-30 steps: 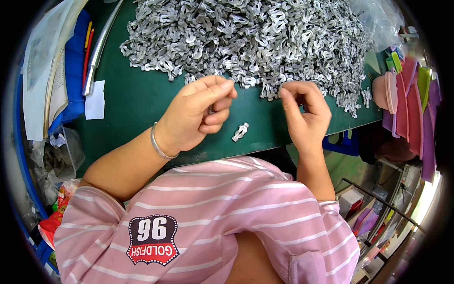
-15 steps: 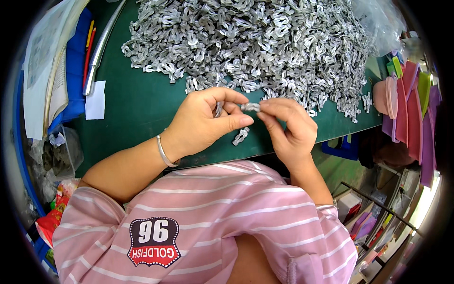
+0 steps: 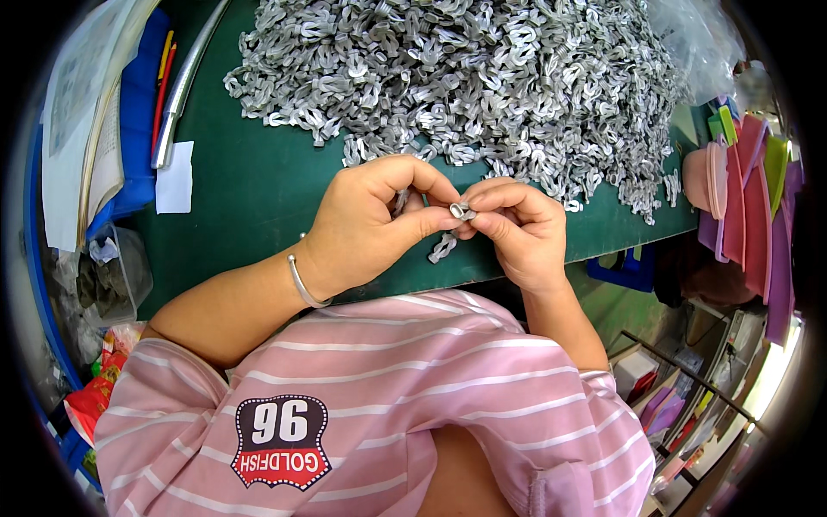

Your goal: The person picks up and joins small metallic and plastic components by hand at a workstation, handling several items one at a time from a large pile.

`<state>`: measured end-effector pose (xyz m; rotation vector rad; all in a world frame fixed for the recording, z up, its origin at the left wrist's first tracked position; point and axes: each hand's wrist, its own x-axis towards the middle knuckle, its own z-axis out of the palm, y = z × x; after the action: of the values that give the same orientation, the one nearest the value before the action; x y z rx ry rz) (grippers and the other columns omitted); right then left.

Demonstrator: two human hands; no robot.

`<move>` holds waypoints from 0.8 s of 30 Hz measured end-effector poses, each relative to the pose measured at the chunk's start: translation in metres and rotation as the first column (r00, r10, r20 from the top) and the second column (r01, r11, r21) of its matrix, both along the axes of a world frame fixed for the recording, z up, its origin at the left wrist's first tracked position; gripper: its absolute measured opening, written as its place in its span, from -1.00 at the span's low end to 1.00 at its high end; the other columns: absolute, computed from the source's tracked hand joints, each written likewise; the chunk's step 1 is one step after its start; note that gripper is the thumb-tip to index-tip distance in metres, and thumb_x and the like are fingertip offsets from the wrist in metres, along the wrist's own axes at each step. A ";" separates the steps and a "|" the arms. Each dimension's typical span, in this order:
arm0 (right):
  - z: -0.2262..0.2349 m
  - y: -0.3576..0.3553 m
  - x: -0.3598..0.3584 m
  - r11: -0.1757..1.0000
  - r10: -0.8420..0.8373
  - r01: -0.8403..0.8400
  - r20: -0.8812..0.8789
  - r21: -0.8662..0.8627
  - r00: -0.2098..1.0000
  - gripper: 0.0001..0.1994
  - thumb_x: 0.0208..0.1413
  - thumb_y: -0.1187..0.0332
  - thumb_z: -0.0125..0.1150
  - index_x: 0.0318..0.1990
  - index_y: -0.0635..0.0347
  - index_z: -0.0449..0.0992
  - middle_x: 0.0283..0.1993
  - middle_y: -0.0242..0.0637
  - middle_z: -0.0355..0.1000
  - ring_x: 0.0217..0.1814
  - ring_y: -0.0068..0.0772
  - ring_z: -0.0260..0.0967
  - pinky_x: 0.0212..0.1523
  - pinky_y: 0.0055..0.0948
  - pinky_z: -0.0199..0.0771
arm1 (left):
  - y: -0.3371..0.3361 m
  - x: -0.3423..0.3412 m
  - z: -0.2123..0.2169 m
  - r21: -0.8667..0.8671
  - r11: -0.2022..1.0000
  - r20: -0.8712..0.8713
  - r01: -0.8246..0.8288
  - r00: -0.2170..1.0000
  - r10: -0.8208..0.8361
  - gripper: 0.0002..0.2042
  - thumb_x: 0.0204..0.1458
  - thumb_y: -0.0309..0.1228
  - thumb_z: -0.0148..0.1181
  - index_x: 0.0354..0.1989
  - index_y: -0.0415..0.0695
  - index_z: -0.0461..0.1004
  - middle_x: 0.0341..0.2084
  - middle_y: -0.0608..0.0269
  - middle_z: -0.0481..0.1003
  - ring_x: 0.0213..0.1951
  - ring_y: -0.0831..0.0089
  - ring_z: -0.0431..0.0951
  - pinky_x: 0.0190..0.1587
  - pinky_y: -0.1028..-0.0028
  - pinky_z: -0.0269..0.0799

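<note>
Grey clip (image 3: pixel 463 211) sits between our two hands, over the counter (image 3: pixel 284 198) near its front edge. We pinch it from both sides: our left hand (image 3: pixel 357 220) grasps it with thumb and forefinger, our right hand (image 3: pixel 525 228) with its fingertips opposite. Another grey piece (image 3: pixel 400 202) shows inside the curled fingers of our left hand. We see a loose clip (image 3: pixel 443 248) on the counter just below our fingertips, and beyond our hands a large pile of similar clips (image 3: pixel 465 86). White paper (image 3: pixel 174 178) lies to our left.
</note>
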<state>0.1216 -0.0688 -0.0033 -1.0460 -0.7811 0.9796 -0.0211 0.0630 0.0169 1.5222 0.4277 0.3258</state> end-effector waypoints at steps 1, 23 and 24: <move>0.000 0.000 0.000 1.000 -0.020 0.021 0.049 -0.015 0.999 -0.89 -0.04 0.69 0.09 -0.32 0.42 0.42 -0.27 -0.11 0.40 -0.34 -0.42 0.42 -0.32 -0.55 0.48 | 0.000 0.000 0.000 0.004 1.000 0.005 0.002 1.000 -0.002 -0.86 -0.13 -0.59 0.23 -0.35 -0.26 0.46 -0.47 0.35 0.44 -0.49 0.74 0.32 -0.44 0.72 0.20; 0.009 0.023 0.010 0.928 -0.233 0.324 0.965 0.184 0.120 -0.84 -0.21 0.55 0.22 -0.38 0.23 0.46 -0.38 -0.30 0.33 -0.37 -0.23 0.26 -0.36 -0.33 0.26 | 0.013 0.007 0.002 -0.827 0.561 0.102 -0.044 0.969 0.227 -0.86 0.07 -0.49 -0.11 -0.25 -0.23 0.33 -0.49 0.24 0.40 -0.57 0.53 0.37 -0.65 0.66 0.21; 0.010 0.024 0.009 0.929 -0.192 0.335 0.979 0.160 0.064 -0.85 -0.21 0.53 0.21 -0.39 0.22 0.46 -0.38 -0.31 0.32 -0.36 -0.23 0.24 -0.36 -0.33 0.24 | 0.014 0.007 0.001 -0.839 0.540 0.074 -0.064 0.970 0.230 -0.88 0.05 -0.48 -0.07 -0.27 -0.22 0.35 -0.56 0.32 0.35 -0.60 0.58 0.31 -0.68 0.67 0.14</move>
<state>0.1311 -0.0444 0.0063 -1.9122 -1.5681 -0.2495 -0.0138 0.0768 0.0183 0.4899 0.4764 0.3171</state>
